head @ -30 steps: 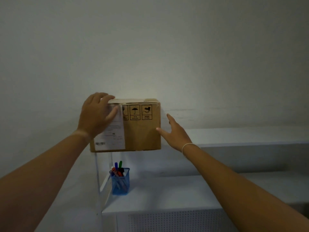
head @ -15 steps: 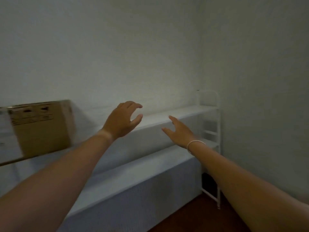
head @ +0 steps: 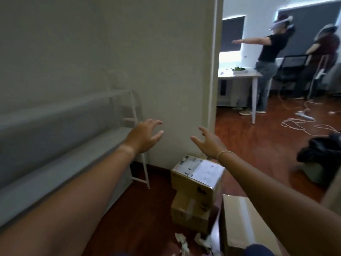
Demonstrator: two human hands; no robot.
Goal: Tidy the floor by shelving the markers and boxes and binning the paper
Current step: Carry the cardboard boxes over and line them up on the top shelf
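My left hand (head: 144,135) and my right hand (head: 208,141) are stretched out in front of me, fingers spread, holding nothing. Below them on the wooden floor a cardboard box with a white label (head: 197,174) sits on top of a second taped box (head: 188,211). A larger flat box (head: 243,224) lies to their right, partly behind my right arm. Crumpled paper (head: 191,241) is scattered on the floor in front of the boxes. The white shelf unit (head: 60,163) runs along the wall on the left.
A bin lined with a black bag (head: 321,157) stands on the right. Through the doorway, two people stand by a white table (head: 239,76), and white cables (head: 302,122) trail over the floor.
My view has swung right and down, away from the box set on the shelf, to the boxes and paper on the floor. Both hands stayed empty and spread.
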